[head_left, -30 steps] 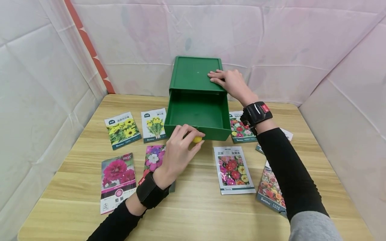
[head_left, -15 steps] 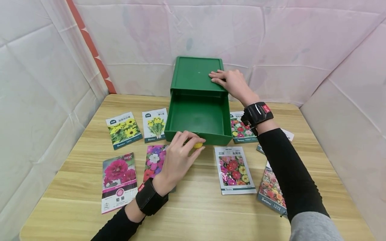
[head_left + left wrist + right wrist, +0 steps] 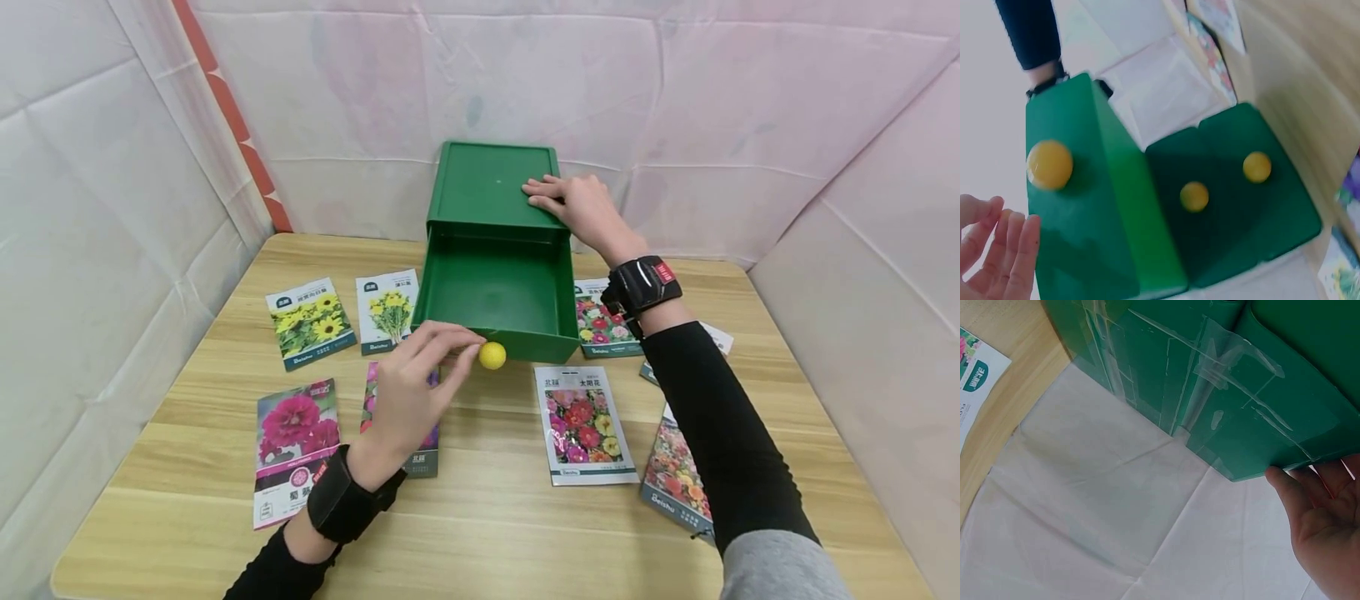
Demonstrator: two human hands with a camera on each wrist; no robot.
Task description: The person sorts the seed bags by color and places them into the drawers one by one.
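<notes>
Two hands are at one green box [image 3: 491, 187] with its drawer [image 3: 495, 296] pulled out toward the person; the drawer's floor shows bare green from the head view. The left hand [image 3: 408, 392] hovers with fingers loosely spread just beside the one yellow knob [image 3: 492, 355] on the drawer front, its fingertips close to the knob; whether they touch it is hard to make out, and it holds nothing. The right hand [image 3: 573, 204] lies flat on the box top near the right front corner, fingers straight, the thumb over the side edge. Eight seed packets can be counted on the table [image 3: 487, 533]: two sunflower packets [image 3: 311, 323] beyond the left hand, a pink-flower packet [image 3: 295, 450] left of its wrist, one partly hidden under the left hand, one [image 3: 585, 423] lying free between the two forearms, and three largely covered by the right forearm and box. The left wrist view is blurred and shows yellow reflections inside the drawer. Bare wood lies open along the near table edge
</notes>
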